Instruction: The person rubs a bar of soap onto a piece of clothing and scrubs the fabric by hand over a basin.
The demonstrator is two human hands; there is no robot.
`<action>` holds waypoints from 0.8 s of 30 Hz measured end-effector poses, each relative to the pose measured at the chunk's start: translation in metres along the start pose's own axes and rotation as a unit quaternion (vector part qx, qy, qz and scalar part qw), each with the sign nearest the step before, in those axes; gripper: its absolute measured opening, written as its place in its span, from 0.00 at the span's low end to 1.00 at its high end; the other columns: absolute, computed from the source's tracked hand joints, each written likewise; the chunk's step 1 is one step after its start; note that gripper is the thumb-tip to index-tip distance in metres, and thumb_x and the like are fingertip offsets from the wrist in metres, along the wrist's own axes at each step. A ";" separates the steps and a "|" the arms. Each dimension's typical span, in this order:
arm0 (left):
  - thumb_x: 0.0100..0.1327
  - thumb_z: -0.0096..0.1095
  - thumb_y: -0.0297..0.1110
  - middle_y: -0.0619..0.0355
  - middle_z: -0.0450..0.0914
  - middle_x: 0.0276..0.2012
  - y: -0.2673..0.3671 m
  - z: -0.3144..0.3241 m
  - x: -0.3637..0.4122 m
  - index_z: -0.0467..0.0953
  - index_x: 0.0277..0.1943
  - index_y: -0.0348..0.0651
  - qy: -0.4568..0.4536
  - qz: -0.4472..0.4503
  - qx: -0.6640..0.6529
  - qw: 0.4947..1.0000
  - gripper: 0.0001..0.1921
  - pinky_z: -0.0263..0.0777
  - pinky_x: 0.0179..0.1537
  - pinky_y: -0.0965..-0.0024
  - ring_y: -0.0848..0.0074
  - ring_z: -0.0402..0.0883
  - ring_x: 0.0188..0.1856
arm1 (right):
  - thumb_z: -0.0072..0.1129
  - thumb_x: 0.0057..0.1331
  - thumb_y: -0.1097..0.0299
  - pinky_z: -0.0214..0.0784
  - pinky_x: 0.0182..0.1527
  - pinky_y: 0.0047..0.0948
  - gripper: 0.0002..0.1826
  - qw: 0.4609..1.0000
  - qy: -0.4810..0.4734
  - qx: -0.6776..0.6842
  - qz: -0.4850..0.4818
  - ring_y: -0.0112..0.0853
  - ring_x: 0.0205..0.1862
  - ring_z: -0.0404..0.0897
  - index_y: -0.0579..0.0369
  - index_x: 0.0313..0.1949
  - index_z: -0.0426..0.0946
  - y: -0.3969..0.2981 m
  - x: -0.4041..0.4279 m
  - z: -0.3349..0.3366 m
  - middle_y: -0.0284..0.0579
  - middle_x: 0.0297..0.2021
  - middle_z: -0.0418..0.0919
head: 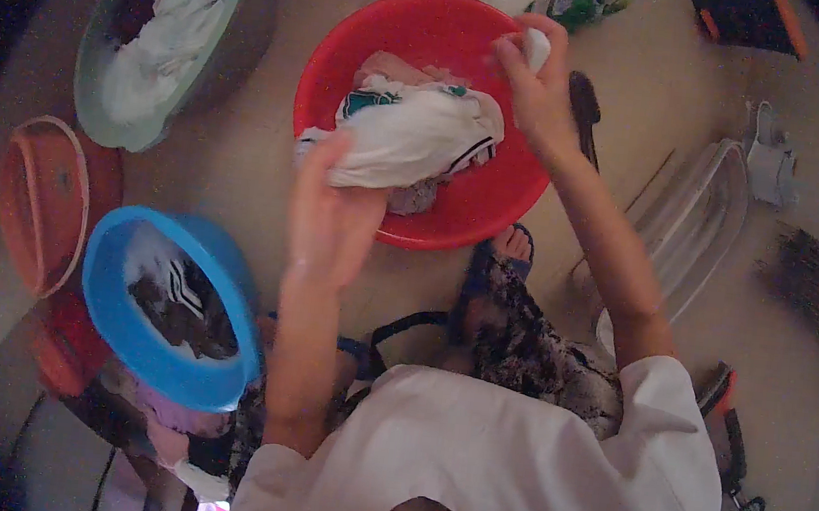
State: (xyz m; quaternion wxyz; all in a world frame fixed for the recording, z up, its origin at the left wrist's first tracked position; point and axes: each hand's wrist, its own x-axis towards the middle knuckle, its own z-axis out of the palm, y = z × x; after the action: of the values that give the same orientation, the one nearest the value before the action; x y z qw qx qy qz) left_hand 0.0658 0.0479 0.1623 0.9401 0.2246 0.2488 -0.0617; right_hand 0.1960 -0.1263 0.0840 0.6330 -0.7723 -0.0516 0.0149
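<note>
A red plastic basin [513,199] stands on the floor before me. In it lies a white garment [423,130] with dark stripes at its edge and some green parts. My left hand [339,211] reaches over the near left rim and grips the garment's left end, thumb on top. Above the basin's far right rim, my right hand [540,82] holds a small white bar, seemingly soap [537,49]. Pinkish cloth [399,69] shows behind the garment, and greyish cloth [414,198] pokes out below it.
Left of me is a blue basin [97,275] with dark clothes in cloudy water. Beyond it are an orange basin [17,214] and a pale green basin [219,33] holding white cloth. On the right are a dark-handled brush [584,102], a clear plastic tub [707,204] and a dustpan [749,18].
</note>
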 end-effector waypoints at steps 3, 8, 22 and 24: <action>0.62 0.45 0.41 0.47 0.71 0.51 0.030 -0.007 0.002 0.66 0.53 0.31 0.044 0.042 0.073 0.996 0.22 0.62 0.57 0.63 0.63 0.71 0.52 | 0.59 0.56 0.63 0.64 0.47 0.32 0.22 0.998 -0.056 -0.023 0.020 0.36 0.45 0.73 0.50 0.48 0.64 0.036 -0.010 -0.017 0.45 0.42 0.72; 0.63 0.43 0.41 0.47 0.77 0.44 0.040 -0.008 -0.001 0.70 0.48 0.30 -0.016 0.064 0.091 0.994 0.21 0.68 0.50 0.67 0.63 0.77 0.44 | 0.62 0.52 0.63 0.67 0.44 0.37 0.25 0.941 -0.291 -0.126 -0.114 0.41 0.43 0.74 0.48 0.49 0.63 0.053 -0.055 0.014 0.45 0.42 0.72; 0.62 0.44 0.40 0.50 0.79 0.37 0.034 -0.014 0.011 0.73 0.42 0.32 -0.042 0.043 0.047 0.997 0.18 0.66 0.52 0.63 0.68 0.77 0.39 | 0.54 0.55 0.68 0.68 0.37 0.33 0.17 0.964 -0.245 -0.033 0.097 0.32 0.37 0.75 0.48 0.45 0.65 0.056 -0.021 -0.021 0.41 0.33 0.74; 0.62 0.44 0.39 0.50 0.79 0.36 0.032 -0.013 0.012 0.73 0.42 0.33 -0.079 0.034 0.040 0.995 0.17 0.64 0.54 0.60 0.67 0.77 0.39 | 0.54 0.56 0.68 0.69 0.37 0.32 0.18 0.903 -0.335 -0.255 0.084 0.34 0.35 0.77 0.49 0.46 0.63 0.056 -0.024 -0.023 0.43 0.33 0.75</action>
State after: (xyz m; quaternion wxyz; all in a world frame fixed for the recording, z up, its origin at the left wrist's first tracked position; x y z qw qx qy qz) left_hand 0.0779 0.0829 0.1585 0.9487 0.2648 0.1629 -0.0568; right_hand 0.1775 -0.1618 0.0325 0.3561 -0.8583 -0.1978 0.3120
